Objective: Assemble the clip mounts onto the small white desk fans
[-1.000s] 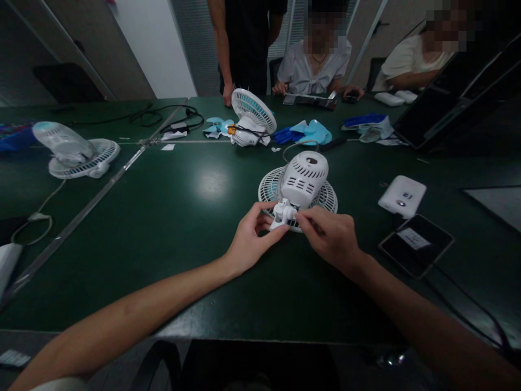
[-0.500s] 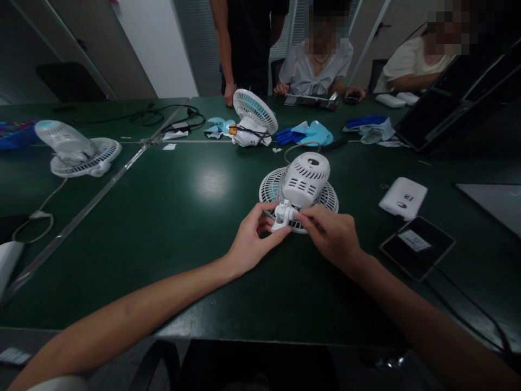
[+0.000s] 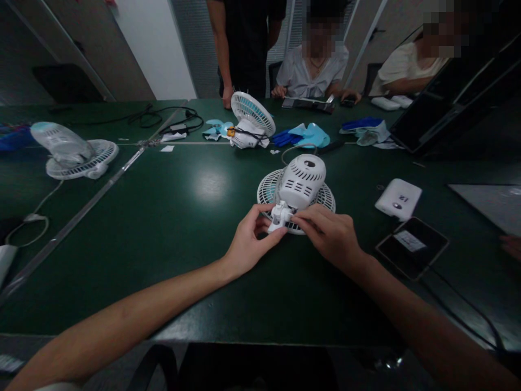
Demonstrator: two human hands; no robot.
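Observation:
A white electric fan lies face down on the green table, its round grille flat and its vented motor housing on top. At its near side a white clip bracket sticks out. My left hand grips this bracket, the thumb in front and the fingers behind and to the left. My right hand pinches at the bracket's right side, beside the housing. Whether a small knob or screw sits between the right fingertips is hidden.
Another white fan stands at the back; a third fan lies at the left. Blue gloves are behind my fan. A white power bank and a black tablet-like device with cables lie right. People are across the table.
Both hands keep their hold at the bracket, with the right fingers shifting only slightly. The whole view has moved a little. Another person's hand now shows at the right edge.

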